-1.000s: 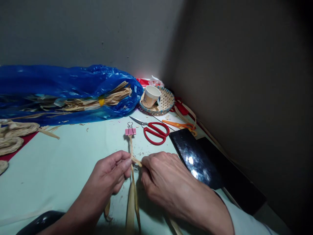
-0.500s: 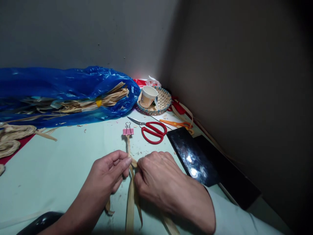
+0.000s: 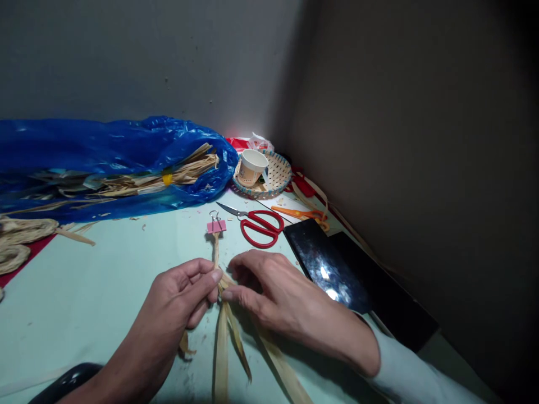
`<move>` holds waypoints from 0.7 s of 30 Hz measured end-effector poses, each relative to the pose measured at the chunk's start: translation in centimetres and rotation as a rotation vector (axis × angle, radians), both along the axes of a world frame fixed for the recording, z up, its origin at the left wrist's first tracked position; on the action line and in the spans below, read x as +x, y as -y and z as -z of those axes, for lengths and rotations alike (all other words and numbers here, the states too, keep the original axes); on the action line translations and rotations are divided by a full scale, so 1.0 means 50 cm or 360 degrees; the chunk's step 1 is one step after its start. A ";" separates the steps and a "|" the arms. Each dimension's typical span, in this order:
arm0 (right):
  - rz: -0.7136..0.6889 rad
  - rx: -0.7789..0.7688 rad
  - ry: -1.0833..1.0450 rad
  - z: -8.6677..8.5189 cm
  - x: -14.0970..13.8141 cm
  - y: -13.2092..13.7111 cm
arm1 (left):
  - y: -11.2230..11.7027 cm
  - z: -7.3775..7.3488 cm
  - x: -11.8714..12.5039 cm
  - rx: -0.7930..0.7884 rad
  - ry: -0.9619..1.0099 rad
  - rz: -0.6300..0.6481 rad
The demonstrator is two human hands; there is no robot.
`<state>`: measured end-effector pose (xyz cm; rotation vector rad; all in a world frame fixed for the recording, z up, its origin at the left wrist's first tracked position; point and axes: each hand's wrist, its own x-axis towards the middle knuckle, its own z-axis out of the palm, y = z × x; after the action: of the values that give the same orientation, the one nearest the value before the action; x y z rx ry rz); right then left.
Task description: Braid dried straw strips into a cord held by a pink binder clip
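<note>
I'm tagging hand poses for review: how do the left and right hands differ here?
The left hand pinches the plaited strips between thumb and fingers; the right hand has its thumb apart from its fingers. The left hand's visible forearm is bare, while a pale sleeve reaches toward the right hand's wrist. Both hands are ungloved, on the near side of the pink clip.

Light was dim in room, rather cool; table (image 3: 105, 280) was lit moderately, darker toward bottom edge. Back wall (image 3: 126, 62) was grey, with paler glow near corner. Right wall (image 3: 400, 140) fell almost to black. Glossy tablet (image 3: 320, 252) had two white glare spots; blue bag (image 3: 105, 140) shone in creases. Soft shadow lay under right hand (image 3: 269, 286). Scissors (image 3: 261, 227) looked fairly sharp.
</note>
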<state>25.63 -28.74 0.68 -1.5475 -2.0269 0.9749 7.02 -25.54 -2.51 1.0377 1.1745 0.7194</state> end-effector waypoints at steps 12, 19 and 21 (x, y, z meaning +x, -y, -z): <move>0.0128 -0.0041 0.0151 -0.005 -0.027 0.017 | -0.001 -0.003 0.005 0.0042 -0.0093 0.0015; 0.0160 0.0107 0.0443 -0.015 -0.063 0.037 | 0.004 -0.008 0.012 0.0023 -0.0121 0.0019; 0.0124 0.0164 0.0577 -0.008 -0.075 0.044 | 0.007 -0.005 0.010 -0.0010 -0.0103 0.0021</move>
<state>21.88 -30.96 1.09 -1.8360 -2.1923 0.5815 7.54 -25.87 -2.23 1.0695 1.2236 0.6757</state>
